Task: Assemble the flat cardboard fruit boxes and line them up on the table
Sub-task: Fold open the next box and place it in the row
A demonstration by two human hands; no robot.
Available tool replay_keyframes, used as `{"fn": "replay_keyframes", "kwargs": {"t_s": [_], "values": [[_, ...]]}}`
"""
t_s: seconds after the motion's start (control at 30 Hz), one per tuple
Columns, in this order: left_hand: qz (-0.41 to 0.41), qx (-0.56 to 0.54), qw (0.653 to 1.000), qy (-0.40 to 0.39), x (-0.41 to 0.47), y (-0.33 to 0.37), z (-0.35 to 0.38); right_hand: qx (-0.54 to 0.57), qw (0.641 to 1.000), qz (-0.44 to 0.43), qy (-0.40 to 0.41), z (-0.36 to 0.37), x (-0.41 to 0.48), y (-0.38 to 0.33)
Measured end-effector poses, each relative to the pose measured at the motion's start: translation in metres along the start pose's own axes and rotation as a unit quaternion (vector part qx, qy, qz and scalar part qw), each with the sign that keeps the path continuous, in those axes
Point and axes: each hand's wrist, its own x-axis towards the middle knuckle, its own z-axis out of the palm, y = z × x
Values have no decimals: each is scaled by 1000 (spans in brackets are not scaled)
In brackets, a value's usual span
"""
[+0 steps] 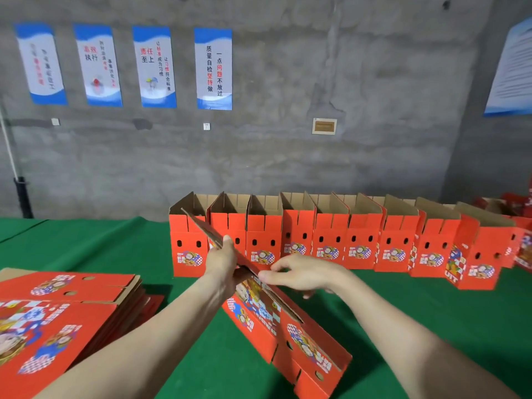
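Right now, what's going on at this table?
A person is working on one flat red printed cardboard box, propped on its long edge on the green-covered table. The left hand grips its raised upper edge and the right hand pinches the same edge closer in; the box is not yet opened out. A row of assembled red boxes with open tops lines the far side, and a stack of flat red boxes lies at the left.

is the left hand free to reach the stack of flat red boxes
Probably not yet: the left hand grips the folded red cardboard box, with the right hand too. The stack of flat red cardboard boxes lies beside that forearm, nothing between.
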Motion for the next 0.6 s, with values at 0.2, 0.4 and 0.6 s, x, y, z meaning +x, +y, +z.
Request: {"fn": "replay_keyframes", "kwargs": {"t_s": [0.2, 0.4, 0.6], "values": [[28, 68, 995, -69, -8, -2, 4, 138, 990, -17, 30, 16, 8, -10], [35, 127, 986, -107, -2, 12, -9, 255, 960, 43, 104, 9, 11, -8], [82, 215, 964, -135, 1, 33, -10, 232, 957, 76, 157, -3, 6, -3]]}}
